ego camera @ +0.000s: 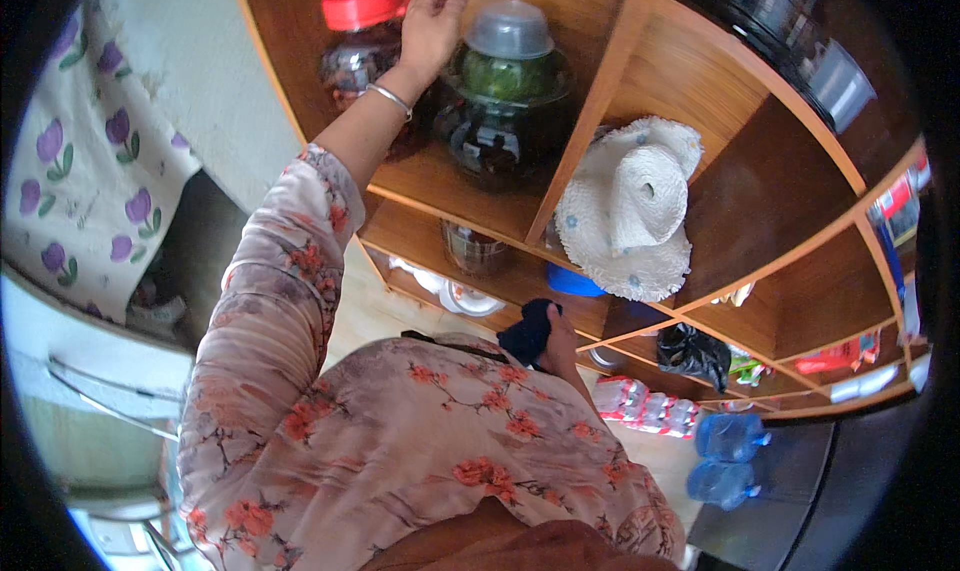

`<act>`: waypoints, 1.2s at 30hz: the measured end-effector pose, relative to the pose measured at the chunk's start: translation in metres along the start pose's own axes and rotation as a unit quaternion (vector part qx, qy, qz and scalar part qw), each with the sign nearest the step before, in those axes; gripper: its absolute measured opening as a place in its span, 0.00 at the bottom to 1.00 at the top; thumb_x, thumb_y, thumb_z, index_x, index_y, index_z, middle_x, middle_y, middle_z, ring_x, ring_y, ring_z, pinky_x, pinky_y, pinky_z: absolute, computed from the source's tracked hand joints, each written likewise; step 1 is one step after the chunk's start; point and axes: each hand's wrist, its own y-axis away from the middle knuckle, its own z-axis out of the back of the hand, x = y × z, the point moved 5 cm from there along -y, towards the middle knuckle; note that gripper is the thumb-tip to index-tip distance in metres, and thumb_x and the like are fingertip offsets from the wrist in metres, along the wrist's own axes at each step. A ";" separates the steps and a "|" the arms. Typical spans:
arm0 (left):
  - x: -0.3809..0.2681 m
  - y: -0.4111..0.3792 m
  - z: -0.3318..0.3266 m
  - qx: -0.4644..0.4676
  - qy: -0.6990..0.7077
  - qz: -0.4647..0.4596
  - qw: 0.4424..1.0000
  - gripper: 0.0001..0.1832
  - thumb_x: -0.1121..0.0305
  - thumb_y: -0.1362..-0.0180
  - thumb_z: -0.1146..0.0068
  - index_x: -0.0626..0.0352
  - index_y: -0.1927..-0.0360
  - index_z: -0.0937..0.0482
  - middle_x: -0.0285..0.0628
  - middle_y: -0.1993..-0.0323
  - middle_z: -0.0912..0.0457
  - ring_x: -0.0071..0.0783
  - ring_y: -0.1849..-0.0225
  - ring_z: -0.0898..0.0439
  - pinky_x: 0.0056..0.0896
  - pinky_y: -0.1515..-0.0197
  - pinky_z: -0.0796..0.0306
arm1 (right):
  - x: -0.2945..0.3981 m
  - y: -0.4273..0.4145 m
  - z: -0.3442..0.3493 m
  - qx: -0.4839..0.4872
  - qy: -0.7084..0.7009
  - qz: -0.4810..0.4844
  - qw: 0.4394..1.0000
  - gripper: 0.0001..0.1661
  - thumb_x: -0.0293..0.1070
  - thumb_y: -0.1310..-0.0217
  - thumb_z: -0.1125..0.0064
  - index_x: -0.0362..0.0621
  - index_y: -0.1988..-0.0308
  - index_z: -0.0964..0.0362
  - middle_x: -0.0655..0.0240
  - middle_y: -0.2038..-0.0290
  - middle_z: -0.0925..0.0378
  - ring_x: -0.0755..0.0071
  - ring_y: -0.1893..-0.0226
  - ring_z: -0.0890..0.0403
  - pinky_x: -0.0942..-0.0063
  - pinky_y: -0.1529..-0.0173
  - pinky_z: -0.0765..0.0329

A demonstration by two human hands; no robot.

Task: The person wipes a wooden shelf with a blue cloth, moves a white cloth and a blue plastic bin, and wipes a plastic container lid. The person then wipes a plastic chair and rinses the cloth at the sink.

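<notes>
My left hand (433, 27), with a silver bangle at its wrist, is raised into an upper compartment of the wooden shelf. It is beside the red lid (363, 4) of a dark-filled jar (351, 68); its fingers are partly curled, and whether they touch the lid is unclear. Right of the hand stands a large dark glass jar (487, 140), with green contents under a clear plastic bowl-shaped cover (511, 29) on top. Lower down, in front of my body, my right hand (559, 342) grips a bunched dark cloth (529, 332).
A white woven hat (630, 207) hangs over the adjoining compartment's edge. Below are a glass jar (474, 248), a black plastic bag (694, 353) and packed bottles (645, 407). Two blue water jugs (724, 462) lie at lower right. A tulip-patterned cloth (97, 166) hangs at left.
</notes>
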 end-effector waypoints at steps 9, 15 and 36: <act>0.089 0.312 0.087 0.300 0.016 0.436 0.848 0.27 0.53 0.44 0.50 0.57 0.45 0.34 0.39 0.49 0.29 0.30 0.45 0.35 0.30 0.44 0.40 | 0.008 0.008 -0.134 0.339 0.053 -0.043 0.938 0.22 0.31 0.41 0.53 0.40 0.47 0.43 0.62 0.51 0.32 0.66 0.52 0.30 0.68 0.48 0.33; 0.076 0.443 0.120 0.130 0.313 0.703 0.626 0.28 0.47 0.42 0.61 0.52 0.42 0.38 0.39 0.47 0.30 0.31 0.45 0.33 0.31 0.46 0.37 | -0.005 0.036 -0.213 0.518 0.014 -0.101 0.849 0.24 0.28 0.43 0.54 0.39 0.46 0.45 0.60 0.49 0.35 0.64 0.48 0.33 0.63 0.44 0.37; 0.127 0.454 0.182 -0.230 0.522 0.624 0.534 0.16 0.61 0.46 0.50 0.58 0.56 0.28 0.38 0.61 0.23 0.31 0.61 0.23 0.31 0.55 0.30 | -0.220 -0.038 -0.168 0.279 0.154 -0.463 0.827 0.33 0.58 0.43 0.59 0.52 0.43 0.45 0.60 0.48 0.35 0.61 0.51 0.30 0.55 0.51 0.30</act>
